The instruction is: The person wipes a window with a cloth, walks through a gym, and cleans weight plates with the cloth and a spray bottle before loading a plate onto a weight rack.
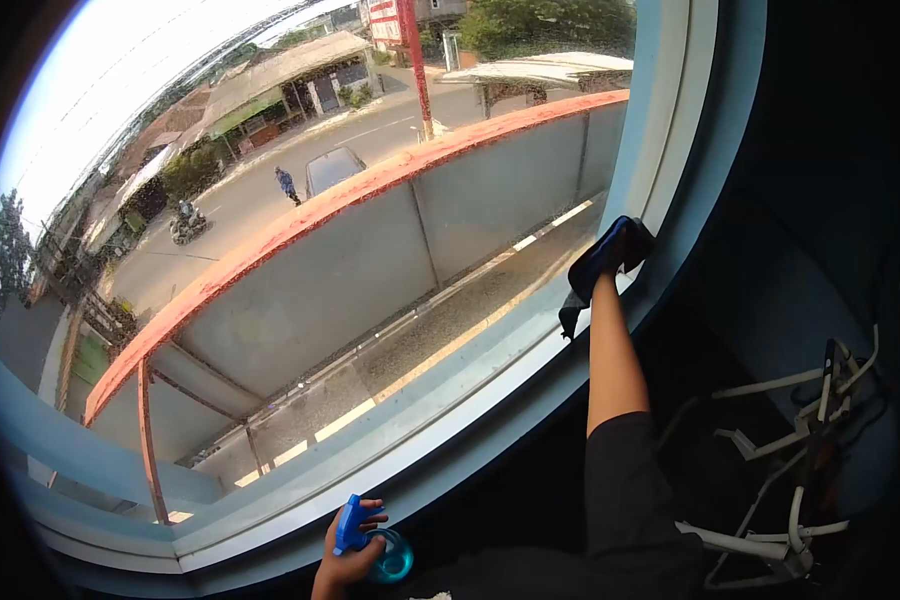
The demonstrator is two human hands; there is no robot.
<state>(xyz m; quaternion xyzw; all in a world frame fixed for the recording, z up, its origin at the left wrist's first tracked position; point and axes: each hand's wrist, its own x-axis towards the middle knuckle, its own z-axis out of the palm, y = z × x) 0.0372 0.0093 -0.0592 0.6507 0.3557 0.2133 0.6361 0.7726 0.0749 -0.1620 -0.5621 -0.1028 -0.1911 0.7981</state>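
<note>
My left hand (347,562) is low in the view, wrapped round a spray bottle with a blue trigger head (351,522) and a clear turquoise body (394,558). My right arm reaches up to the lower right corner of the window. There my right hand (604,284) presses a dark cloth (606,256) against the light blue frame (660,150). The cloth covers most of the fingers, and one end of it hangs down at the left. Beside the cloth is the window glass (510,215), with specks on its upper part.
White metal frames (770,440), perhaps folded chairs, stand in the dark at the right. Beyond the glass are a wall with an orange top edge (270,250), a red post (417,70), a road with a parked car (334,169), a person (287,186) and a motorbike (187,224).
</note>
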